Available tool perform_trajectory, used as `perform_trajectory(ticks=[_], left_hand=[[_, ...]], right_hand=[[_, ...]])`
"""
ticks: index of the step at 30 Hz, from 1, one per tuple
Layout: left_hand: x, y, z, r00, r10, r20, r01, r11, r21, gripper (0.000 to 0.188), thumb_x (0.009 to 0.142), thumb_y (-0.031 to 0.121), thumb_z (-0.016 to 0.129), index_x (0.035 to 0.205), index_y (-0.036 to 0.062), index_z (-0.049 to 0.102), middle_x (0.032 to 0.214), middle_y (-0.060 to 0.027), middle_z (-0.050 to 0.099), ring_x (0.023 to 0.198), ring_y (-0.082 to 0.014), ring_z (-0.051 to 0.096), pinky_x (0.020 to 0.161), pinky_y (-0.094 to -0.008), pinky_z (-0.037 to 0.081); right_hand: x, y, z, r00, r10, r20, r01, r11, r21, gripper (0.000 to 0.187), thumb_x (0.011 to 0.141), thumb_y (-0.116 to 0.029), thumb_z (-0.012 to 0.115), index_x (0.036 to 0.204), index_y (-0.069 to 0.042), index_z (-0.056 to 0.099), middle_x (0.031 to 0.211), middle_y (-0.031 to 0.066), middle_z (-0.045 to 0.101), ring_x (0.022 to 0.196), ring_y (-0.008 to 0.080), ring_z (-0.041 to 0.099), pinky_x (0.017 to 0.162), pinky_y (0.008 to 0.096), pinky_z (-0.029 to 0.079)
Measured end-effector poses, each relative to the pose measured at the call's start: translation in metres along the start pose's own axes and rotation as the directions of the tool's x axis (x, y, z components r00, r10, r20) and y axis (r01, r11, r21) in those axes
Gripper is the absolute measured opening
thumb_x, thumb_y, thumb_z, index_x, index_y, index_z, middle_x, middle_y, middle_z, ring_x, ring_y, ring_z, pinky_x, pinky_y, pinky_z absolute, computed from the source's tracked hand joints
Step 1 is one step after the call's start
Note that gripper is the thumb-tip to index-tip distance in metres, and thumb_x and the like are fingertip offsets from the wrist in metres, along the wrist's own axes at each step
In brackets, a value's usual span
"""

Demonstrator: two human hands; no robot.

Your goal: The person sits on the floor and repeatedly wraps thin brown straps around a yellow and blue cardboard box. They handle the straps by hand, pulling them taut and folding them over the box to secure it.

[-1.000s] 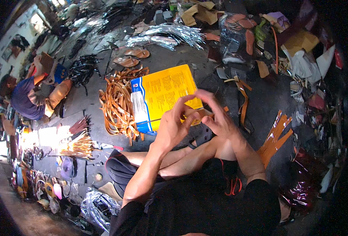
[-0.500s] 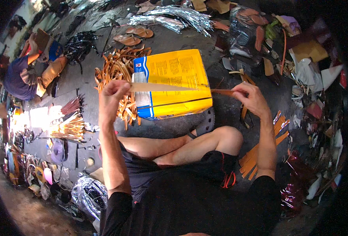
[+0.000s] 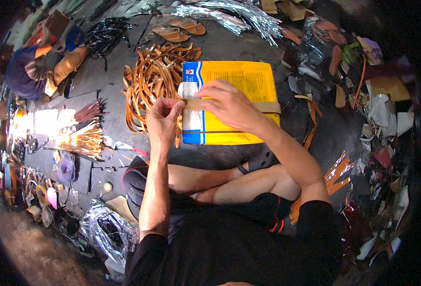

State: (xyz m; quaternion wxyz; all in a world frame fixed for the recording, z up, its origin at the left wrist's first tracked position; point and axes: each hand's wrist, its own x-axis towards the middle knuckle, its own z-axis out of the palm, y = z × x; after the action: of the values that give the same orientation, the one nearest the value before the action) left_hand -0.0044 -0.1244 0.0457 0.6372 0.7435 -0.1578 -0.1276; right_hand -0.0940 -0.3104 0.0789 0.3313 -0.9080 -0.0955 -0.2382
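Observation:
A yellow box with a blue and white left end (image 3: 239, 74) lies in front of my crossed legs. Across its top runs a flat tan strip (image 3: 270, 107), seemingly leather, which bends over the box's right edge. Just off the left side, my left hand (image 3: 164, 119) pinches the strip's end between thumb and fingers. My right hand (image 3: 236, 107) hovers over the box's left half, its fingers bent and apart above the strip; whether a fingertip touches it is hard to see. Beyond my left hand, a heap of brown strips (image 3: 148, 86) borders the box.
Sandals (image 3: 172, 33) and silvery strips (image 3: 229, 14) lie on the far floor. Another person (image 3: 34, 71) sits at far left. Strip bundles (image 3: 79, 138) fan out on the left, flat brown strips (image 3: 336, 178) by my right knee. Scraps and plastic (image 3: 382, 109) crowd the right side.
My right hand has let go of the brown piece right of the box and swung left over the top. The strip now lies flat across the box, its end still in my left hand.

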Motion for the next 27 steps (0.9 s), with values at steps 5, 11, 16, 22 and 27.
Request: perform_trajectory(ticks=[5,11,16,22,27], left_hand=[[0.005,-0.012,-0.001,0.994,-0.096,0.051,0.101,0.988,-0.118,0.017,0.087,0.016,0.072,0.093,0.001,0.068,0.081,0.0006,0.065,0.071,-0.0057,0.056,0.065,-0.0204,0.044],[0.004,-0.017,0.001,0.99,-0.126,0.067,0.135,0.976,-0.169,0.016,0.091,0.016,0.067,0.095,0.0007,0.067,0.082,0.0013,0.064,0.072,-0.0047,0.054,0.065,-0.019,0.043],[0.009,-0.02,0.003,0.981,-0.14,0.135,0.174,0.942,-0.288,0.017,0.092,0.018,0.066,0.091,0.0015,0.063,0.076,0.0023,0.06,0.065,-0.0043,0.05,0.06,-0.0198,0.041],[0.01,-0.013,0.007,0.956,-0.265,0.126,0.289,0.927,-0.24,0.019,0.095,0.021,0.062,0.094,0.0023,0.062,0.078,0.0031,0.057,0.068,-0.0038,0.047,0.06,-0.0192,0.038],[-0.001,-0.013,0.002,0.956,-0.255,0.146,0.292,0.883,-0.368,0.021,0.095,0.02,0.063,0.103,0.0011,0.065,0.079,0.0037,0.06,0.068,-0.0031,0.048,0.061,-0.0187,0.039]], right_hand=[[0.021,0.009,0.022,0.984,0.107,0.145,-0.121,0.988,0.093,0.013,0.086,-0.013,0.063,0.094,-0.003,0.064,0.088,0.0127,0.063,0.087,0.0323,0.062,0.078,0.042,0.049],[0.008,0.019,0.032,0.997,0.04,0.061,-0.047,0.992,0.117,0.011,0.084,-0.009,0.063,0.093,-0.004,0.064,0.086,0.0119,0.062,0.082,0.0314,0.062,0.073,0.0402,0.051],[0.011,0.014,0.028,0.982,-0.138,0.132,0.151,0.984,-0.099,0.01,0.082,-0.008,0.064,0.092,-0.007,0.065,0.085,0.0109,0.059,0.081,0.0287,0.061,0.072,0.0378,0.051],[0.01,0.004,0.037,0.998,-0.028,0.063,0.035,0.993,-0.113,0.015,0.08,-0.017,0.07,0.089,-0.007,0.065,0.088,0.0078,0.059,0.088,0.0265,0.059,0.078,0.039,0.045],[0.011,0.002,0.036,1.0,0.002,0.028,0.002,0.992,-0.127,0.017,0.078,-0.02,0.073,0.087,-0.008,0.066,0.088,0.0075,0.059,0.088,0.0264,0.058,0.077,0.0392,0.043]])
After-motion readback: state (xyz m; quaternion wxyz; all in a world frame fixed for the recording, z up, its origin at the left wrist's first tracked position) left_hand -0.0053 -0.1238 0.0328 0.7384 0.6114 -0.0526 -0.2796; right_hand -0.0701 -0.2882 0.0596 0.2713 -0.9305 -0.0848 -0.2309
